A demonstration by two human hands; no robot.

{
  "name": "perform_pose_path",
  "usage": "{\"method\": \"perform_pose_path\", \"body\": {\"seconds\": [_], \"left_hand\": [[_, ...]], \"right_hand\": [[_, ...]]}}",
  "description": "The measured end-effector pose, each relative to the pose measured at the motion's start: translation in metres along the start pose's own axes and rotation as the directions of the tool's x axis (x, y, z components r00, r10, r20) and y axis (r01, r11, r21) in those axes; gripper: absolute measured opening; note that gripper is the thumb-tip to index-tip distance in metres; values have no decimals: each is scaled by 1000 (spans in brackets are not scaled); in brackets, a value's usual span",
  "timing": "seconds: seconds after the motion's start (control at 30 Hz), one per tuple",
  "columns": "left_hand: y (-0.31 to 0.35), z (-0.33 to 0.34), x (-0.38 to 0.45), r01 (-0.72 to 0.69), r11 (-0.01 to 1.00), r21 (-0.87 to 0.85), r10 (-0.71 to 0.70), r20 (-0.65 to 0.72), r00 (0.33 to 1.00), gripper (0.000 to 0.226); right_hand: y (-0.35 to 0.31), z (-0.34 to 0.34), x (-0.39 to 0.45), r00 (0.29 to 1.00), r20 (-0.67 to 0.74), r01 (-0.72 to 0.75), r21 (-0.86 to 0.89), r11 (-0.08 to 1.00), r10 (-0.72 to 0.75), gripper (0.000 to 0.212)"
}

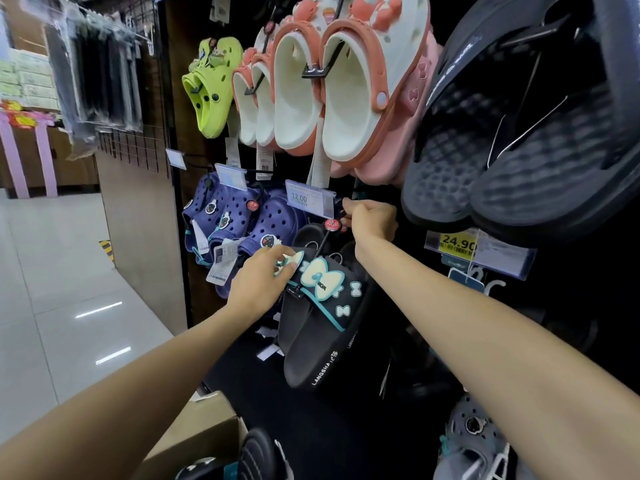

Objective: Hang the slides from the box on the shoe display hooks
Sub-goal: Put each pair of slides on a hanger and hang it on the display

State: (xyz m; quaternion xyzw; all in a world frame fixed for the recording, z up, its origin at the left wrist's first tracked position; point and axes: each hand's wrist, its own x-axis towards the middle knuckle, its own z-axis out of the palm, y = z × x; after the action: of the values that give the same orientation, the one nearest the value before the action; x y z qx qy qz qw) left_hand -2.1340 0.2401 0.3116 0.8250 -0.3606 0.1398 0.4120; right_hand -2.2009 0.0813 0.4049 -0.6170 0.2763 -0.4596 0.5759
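Observation:
A pair of black slides [322, 327] with cream bows and teal trim hangs in front of the display at mid-height. My left hand [261, 278] grips the pair at its upper strap, fingers over one bow. My right hand [372, 220] is curled round the dark display hook [343, 211] just behind the price tag reading 12.00 [308, 199]. A cardboard box [204, 434] stands at the bottom, with more black slides [259, 455] inside it.
Blue clogs [242, 223] hang left of the hook, white-and-coral clogs [332, 91] and a lime clog [211, 84] above, large dark slides [526, 133] upper right. Grey clogs [478, 441] sit low right. Tiled floor [59, 289] lies left.

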Motion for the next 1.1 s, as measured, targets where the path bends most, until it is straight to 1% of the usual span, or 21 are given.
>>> {"method": "perform_pose_path", "body": {"seconds": [0.13, 0.27, 0.37, 0.47, 0.63, 0.73, 0.8, 0.97, 1.1], "left_hand": [[-9, 5, 5, -1, 1000, -14, 1, 18, 1000, 20], [-15, 8, 7, 4, 1000, -23, -4, 30, 1000, 24], [-16, 10, 8, 24, 999, -48, -22, 37, 999, 22], [-17, 10, 6, 36, 999, -40, -33, 71, 997, 21], [-16, 11, -2, 36, 998, -43, -32, 99, 995, 32], [-15, 9, -6, 31, 999, -9, -29, 145, 989, 38], [-14, 5, -9, 30, 1000, 9, -31, 162, 986, 38], [-9, -14, -19, 29, 998, 47, -37, 178, 983, 31], [-10, -40, -33, 20, 984, 176, -55, 198, 979, 26]], "right_hand": [[5, 7, 6, 999, 22, 25, -39, 999, -24, 12], [8, 8, 9, 998, 41, 38, -13, 999, -37, 8], [12, 9, 8, 997, 52, 48, 1, 999, -48, 17], [20, 8, 7, 997, 32, 64, -3, 998, -64, 18], [24, 3, 4, 995, 36, 97, 3, 995, -97, 16], [22, -2, 0, 993, 85, 84, 19, 996, -85, 11], [20, -6, -2, 987, 125, 95, 34, 995, -99, 12], [20, -14, -17, 952, 214, 239, -64, 969, -221, 18], [14, -22, -39, 883, 349, 391, -173, 904, -315, 16]]}}
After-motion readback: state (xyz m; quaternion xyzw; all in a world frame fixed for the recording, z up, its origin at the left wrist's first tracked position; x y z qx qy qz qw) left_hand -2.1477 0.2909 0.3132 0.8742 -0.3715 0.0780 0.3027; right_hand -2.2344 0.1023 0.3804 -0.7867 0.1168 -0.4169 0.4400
